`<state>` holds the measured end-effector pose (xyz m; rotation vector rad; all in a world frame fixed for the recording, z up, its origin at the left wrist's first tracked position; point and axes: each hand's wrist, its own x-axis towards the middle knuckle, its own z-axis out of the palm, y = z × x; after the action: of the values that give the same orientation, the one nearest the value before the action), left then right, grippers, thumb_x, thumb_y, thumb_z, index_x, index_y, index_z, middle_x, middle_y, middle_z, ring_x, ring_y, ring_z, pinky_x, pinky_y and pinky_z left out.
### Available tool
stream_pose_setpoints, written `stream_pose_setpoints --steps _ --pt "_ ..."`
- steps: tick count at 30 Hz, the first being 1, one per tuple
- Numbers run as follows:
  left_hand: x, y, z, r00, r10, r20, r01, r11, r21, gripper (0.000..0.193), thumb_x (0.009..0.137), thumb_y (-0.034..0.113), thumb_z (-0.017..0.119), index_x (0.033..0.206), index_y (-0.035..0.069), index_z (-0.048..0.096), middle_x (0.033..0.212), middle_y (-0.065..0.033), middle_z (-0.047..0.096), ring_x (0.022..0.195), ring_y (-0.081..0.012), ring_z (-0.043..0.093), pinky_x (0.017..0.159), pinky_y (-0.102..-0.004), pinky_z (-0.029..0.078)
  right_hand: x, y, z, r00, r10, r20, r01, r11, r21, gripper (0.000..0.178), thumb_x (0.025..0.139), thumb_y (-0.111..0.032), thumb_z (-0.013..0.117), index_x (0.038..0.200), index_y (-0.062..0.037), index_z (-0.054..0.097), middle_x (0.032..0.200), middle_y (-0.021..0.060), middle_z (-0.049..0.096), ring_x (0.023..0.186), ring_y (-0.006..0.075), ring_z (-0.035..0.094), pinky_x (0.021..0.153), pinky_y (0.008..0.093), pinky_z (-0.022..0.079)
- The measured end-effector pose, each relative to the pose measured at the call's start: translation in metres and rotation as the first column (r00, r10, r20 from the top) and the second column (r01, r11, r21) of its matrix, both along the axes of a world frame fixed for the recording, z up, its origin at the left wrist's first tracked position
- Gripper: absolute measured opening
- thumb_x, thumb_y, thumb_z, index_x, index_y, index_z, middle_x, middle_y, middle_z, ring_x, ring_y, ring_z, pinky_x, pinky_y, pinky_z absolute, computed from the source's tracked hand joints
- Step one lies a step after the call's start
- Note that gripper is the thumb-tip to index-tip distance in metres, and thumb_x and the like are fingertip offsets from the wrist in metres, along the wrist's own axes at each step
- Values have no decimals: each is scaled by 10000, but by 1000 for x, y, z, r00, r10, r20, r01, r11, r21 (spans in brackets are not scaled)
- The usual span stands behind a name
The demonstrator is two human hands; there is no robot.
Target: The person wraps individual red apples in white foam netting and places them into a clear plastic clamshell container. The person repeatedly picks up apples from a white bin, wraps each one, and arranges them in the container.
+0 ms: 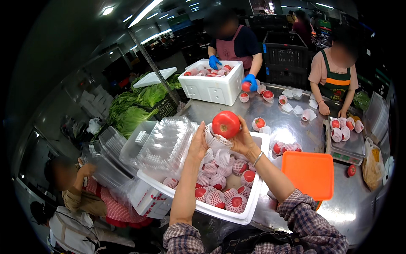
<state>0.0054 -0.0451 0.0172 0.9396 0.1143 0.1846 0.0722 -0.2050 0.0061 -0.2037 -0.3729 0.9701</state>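
Observation:
A large red tomato is held up between my hands, over a white foam box. My right hand grips the tomato from its right side. My left hand is closed on a white foam net sleeve, which sits around the tomato's lower left part. Below, the box holds several tomatoes in net sleeves, with empty sleeves near the far end. A stack of transparent plastic clamshells rests at the box's left edge.
An orange tray stands right of the box on the metal table. Across it, a gloved co-worker handles tomatoes at another foam box. Another person stands by a scale. Leafy greens lie at left.

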Motion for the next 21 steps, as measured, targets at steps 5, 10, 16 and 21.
stream_pose_setpoints --steps 5,10,16,21 --pt "-13 -6 13 994 105 -6 -83 815 573 601 801 487 636 1150 44 427 940 -41 527 848 -96 550 681 -235 465 -4 -3 -1 975 -50 219 88 982 -167 666 794 -548 573 1240 -74 432 1155 110 538 1009 205 580 842 335 514" --pt "-16 -19 22 994 109 -9 -73 716 694 664 761 461 683 1185 30 409 1049 -88 494 959 -129 493 795 -259 418 -8 -7 1 914 -50 403 193 927 -322 677 781 -536 592 1246 -71 428 1137 99 538 974 185 575 824 313 490" --pt "-19 -17 22 994 104 -40 -49 734 677 590 779 412 663 1178 50 423 994 -50 493 868 -106 457 744 -236 374 -12 -4 5 890 -11 455 201 906 -371 714 771 -577 565 1253 -69 427 1147 100 529 1004 180 551 846 319 456" --pt "-16 -14 17 995 82 -54 -30 778 628 609 776 411 669 1187 43 411 993 -51 495 855 -97 476 730 -237 401 -13 -9 8 908 -17 419 197 900 -389 732 756 -594 563 1256 -78 428 1166 105 522 1012 187 547 859 324 447"
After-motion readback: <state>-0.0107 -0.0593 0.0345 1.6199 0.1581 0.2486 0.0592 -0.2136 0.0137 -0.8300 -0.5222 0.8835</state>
